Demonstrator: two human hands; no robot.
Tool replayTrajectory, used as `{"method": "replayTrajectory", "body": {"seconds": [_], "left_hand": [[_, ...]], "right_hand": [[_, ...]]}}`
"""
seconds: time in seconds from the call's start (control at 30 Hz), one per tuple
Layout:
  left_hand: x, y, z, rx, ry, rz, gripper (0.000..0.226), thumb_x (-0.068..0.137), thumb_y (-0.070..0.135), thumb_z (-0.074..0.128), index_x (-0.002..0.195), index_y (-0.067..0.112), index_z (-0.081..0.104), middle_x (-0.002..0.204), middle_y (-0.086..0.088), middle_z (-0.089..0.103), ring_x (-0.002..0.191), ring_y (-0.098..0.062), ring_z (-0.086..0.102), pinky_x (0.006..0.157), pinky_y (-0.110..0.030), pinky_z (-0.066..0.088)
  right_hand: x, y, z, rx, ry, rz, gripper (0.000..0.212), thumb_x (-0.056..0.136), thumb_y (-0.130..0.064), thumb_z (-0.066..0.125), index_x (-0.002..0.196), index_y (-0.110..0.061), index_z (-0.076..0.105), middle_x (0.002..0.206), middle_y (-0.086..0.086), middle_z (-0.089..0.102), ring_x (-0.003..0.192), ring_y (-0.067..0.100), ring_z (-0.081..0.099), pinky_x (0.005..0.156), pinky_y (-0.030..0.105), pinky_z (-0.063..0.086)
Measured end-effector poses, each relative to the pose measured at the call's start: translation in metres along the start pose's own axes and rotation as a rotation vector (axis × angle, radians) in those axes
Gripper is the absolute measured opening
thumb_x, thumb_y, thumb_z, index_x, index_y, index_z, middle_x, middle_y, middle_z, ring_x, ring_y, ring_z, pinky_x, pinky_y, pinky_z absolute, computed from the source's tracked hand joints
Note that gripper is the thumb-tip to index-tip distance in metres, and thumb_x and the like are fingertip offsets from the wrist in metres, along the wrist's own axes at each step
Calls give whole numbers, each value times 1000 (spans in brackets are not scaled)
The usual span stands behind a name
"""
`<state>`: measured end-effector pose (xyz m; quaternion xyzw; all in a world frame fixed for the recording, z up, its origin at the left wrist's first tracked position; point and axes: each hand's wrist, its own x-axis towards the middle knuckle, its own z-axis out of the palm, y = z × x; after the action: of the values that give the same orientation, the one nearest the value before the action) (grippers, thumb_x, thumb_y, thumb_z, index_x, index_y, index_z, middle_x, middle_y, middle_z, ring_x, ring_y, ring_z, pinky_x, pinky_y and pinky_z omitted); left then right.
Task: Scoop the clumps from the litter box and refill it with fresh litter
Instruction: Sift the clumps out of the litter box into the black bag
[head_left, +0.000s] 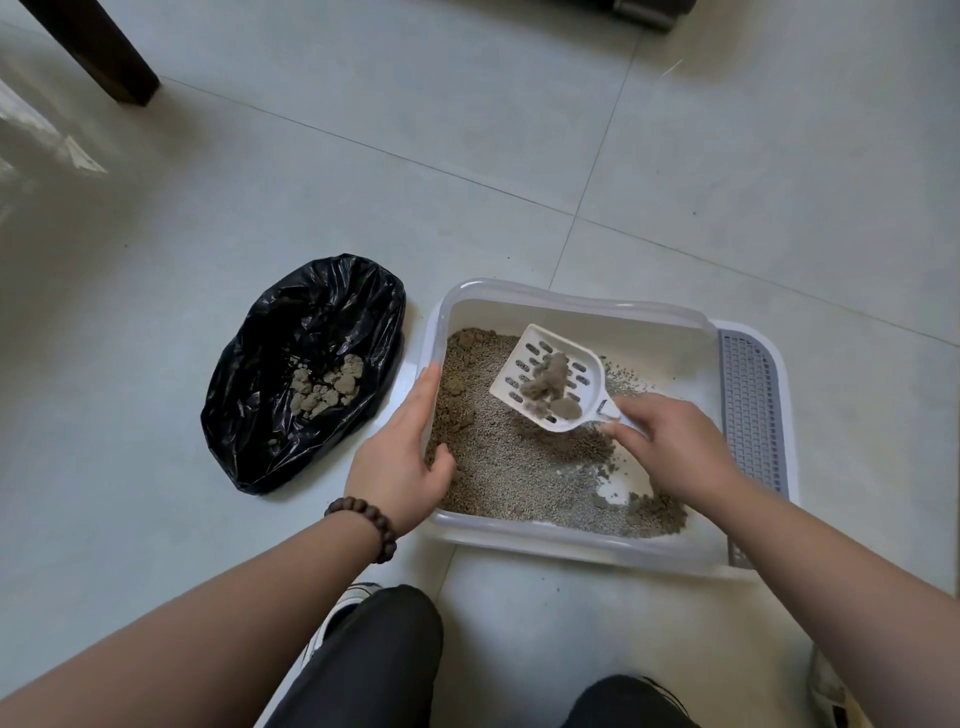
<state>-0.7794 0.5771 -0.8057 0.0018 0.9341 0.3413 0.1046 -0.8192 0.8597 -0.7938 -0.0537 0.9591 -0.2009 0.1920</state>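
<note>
Right hand (670, 447) is closed around the handle of the slotted scoop (545, 382), holding clumps (551, 387) above the litter box (571, 306). Left hand (402, 462) clasps the near-left rim, apparently steadying it. Black bag (306, 364) lies open beside it for dumping. No legible markings.

We see: box (571, 312) white | scoop (524, 374) white w/ slots | clump (550, 387) grey-brown | bag (270, 415) black | grate (750, 415) grey grid | beads (363, 519) dark brown
</note>
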Motion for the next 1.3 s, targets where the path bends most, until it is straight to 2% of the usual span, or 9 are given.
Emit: {"method": "replayTrajectory", "body": {"seconds": [0.13,0.37,0.47,0.57,0.7,0.8,1.03,1.2,1.3], "left_hand": [[0,1,-1,13,-9,-10,86,83,16,58,149,39,9,136,-5,54,98,-27,59,68,-19,36],[1,0,-4,-45,-39,-21,87,84,21,55,148,44,0,146,6,42,94,-17,61,70,-17,37],[1,-1,-5,-70,-49,-23,87,85,26,53,146,47,-3,154,15,28,98,-17,63,76,-19,45],[1,-2,-6,-58,-52,-12,87,85,30,52,145,48,-8,156,16,20,105,-18,62,83,-30,52],[2,-2,-6,-54,-61,-28,87,86,30,51,145,48,-9,157,16,17,78,-18,64,70,-32,54],[3,-2,-5,-65,-57,-13,86,86,27,50,145,47,-10,158,18,12,70,-18,61,67,-34,54],[5,-8,2,-63,-41,-9,72,85,28,50,147,34,13,153,8,27,86,-24,62,69,-29,47],[4,-7,1,-73,-29,7,79,84,27,49,147,40,3,158,17,11,84,-22,61,68,-28,46],[4,-6,1,-77,-30,8,82,84,26,49,147,42,-2,158,20,6,81,-22,62,67,-28,48]], "right_hand": [[2,-5,-8,-31,-32,-24,33,93,-40,53,122,-26,62,97,-5,64,88,17,56,67,29,38],[20,-42,-47,-11,17,-122,31,90,-40,56,114,-23,66,89,0,67,77,19,57,70,36,49],[45,-74,-58,-73,2,-206,26,92,-37,53,112,-25,65,76,-9,56,68,13,50,57,29,38],[78,-120,-59,-258,-2,-351,23,95,-30,46,110,-24,61,79,-8,50,71,16,50,52,25,28],[116,-186,-39,-481,38,-537,19,92,-21,45,104,-16,59,92,3,56,84,27,58,57,28,32],[126,-231,-17,-682,39,-596,15,86,-4,50,97,-12,56,81,2,48,77,26,53,47,28,24],[125,-261,10,-759,54,-603,30,80,7,49,105,-9,54,107,7,54,100,26,50,62,32,28],[127,-255,1,-692,63,-506,30,83,5,47,107,-11,55,107,5,54,102,26,49,64,32,28],[128,-245,0,-647,89,-461,28,84,2,48,106,-14,56,103,4,54,100,25,50,57,31,25]]}}
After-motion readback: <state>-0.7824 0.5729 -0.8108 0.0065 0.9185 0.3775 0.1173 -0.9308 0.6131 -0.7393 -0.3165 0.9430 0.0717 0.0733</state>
